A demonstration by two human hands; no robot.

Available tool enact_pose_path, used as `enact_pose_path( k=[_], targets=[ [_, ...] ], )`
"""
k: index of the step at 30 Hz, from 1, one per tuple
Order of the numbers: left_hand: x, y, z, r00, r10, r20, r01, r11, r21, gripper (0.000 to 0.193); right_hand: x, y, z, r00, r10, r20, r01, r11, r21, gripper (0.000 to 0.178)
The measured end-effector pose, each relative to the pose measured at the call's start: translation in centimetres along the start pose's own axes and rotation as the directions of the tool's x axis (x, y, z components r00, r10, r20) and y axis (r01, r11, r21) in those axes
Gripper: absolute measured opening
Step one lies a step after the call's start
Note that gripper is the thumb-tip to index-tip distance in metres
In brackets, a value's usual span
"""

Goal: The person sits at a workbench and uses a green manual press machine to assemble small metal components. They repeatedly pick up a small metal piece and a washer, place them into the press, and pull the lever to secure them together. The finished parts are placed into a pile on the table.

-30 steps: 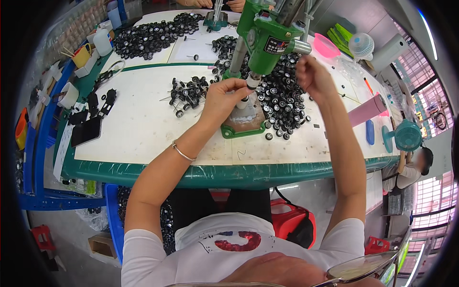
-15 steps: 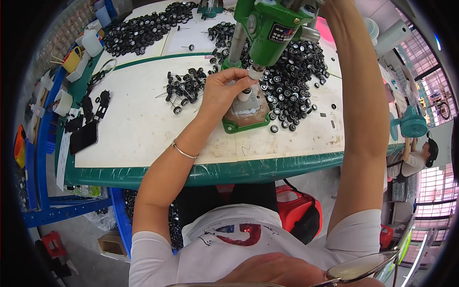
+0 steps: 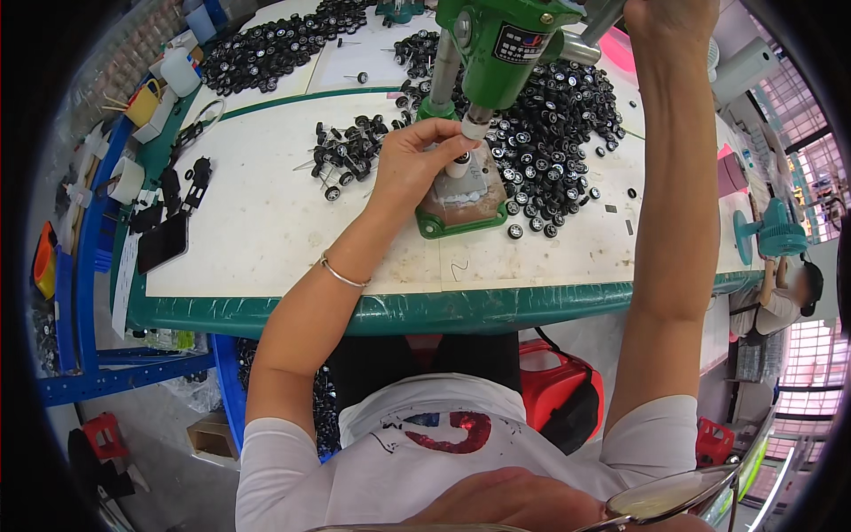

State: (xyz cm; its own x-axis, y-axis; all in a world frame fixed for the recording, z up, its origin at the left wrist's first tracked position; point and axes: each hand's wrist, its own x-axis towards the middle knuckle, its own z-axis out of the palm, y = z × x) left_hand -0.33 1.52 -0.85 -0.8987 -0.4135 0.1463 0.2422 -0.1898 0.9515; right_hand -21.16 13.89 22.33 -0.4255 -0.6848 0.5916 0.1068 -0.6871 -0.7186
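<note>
dark parts [image 3: 325,410] contained in blue bin [image 3: 229,390], sticks [image 3: 115,104] held in yellow cup [image 3: 143,108], left hand [image 3: 413,161] pinched on white press tip [image 3: 474,127], right hand [image 3: 672,22] cropped, grip cannot be told

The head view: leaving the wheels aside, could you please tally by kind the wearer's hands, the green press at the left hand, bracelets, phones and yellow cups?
Left hand and right hand: 2
Green press: 1
Bracelet: 1
Phone: 1
Yellow cup: 1
Total: 6

Left arm [image 3: 306,332] bent, fingers [image 3: 431,133] close to thumb [image 3: 448,151], right arm [image 3: 675,213] stretched forward, hand [image 3: 670,22] partly cropped
</note>
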Motion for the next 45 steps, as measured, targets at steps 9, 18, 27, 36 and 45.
enact_pose_path(
  k=[9, 18, 27, 36, 45],
  targets=[
    [0.0, -0.2, -0.2, 0.999, 0.047, -0.001, -0.047, 0.999, -0.003, 0.014, -0.9, 1.1, 2.3, 0.945, -0.274, -0.177, 0.216, 0.932, -0.292, 0.027],
    [-0.2, -0.4, -0.5, 0.996, 0.076, 0.034, -0.08, 0.989, 0.121, 0.012, -6.6, 3.2, 9.3, 0.655, -0.712, -0.254, 0.518, 0.668, -0.535, 0.035],
    [-0.2, 0.6, -0.3, 0.975, 0.134, 0.178, -0.173, 0.958, 0.228, 0.031, -4.3, 2.0, 8.5, 0.83, -0.466, -0.307, 0.313, 0.844, -0.436, 0.036],
    [0.9, -0.4, -3.0, 0.996, 0.004, -0.087, -0.029, 0.958, -0.287, 0.024, 2.7, 4.3, 0.1, 0.923, -0.08, -0.376, -0.109, 0.884, -0.455, 0.021],
    [-2.4, 3.9, -6.5, 0.999, 0.02, -0.03, 0.001, 0.809, 0.587, 0.026, -13.4, 4.1, 0.0, 0.927, -0.223, -0.302, -0.263, 0.189, -0.946, 0.027]
  ],
)
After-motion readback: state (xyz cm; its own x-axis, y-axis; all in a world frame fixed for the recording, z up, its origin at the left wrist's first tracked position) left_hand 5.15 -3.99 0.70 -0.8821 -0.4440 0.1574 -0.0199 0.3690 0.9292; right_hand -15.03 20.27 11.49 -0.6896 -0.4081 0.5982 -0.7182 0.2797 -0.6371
